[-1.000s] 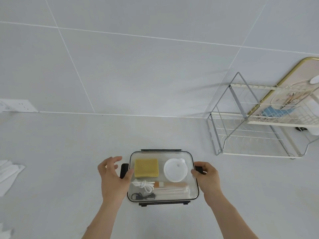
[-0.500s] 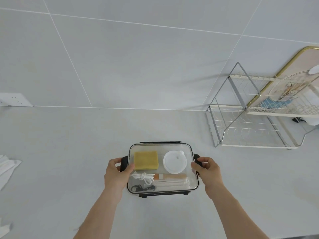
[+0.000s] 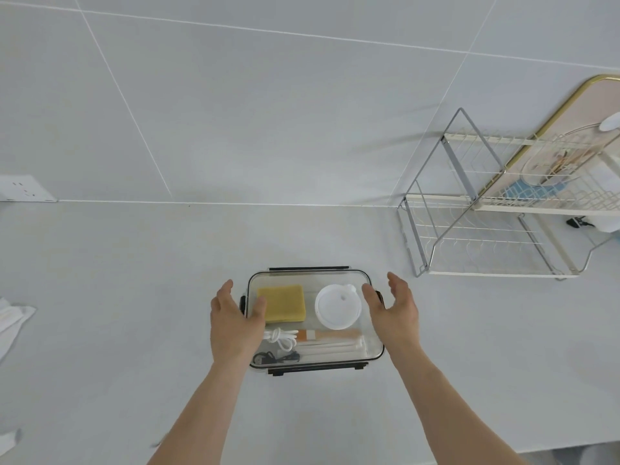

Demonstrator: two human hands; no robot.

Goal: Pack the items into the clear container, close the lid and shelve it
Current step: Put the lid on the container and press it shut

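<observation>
**Open hands flanking the lidded container**

The clear container (image 3: 315,322) is sitting on the pale counter (image 3: 134,297), lid on, holding a yellow sponge (image 3: 283,302), a white round lid (image 3: 337,307), a coiled white cable (image 3: 280,338) and a brush (image 3: 328,334). The left hand (image 3: 233,322) and right hand (image 3: 394,313) are hovering spread at its sides. A wire rack (image 3: 486,236) is standing far right.
</observation>
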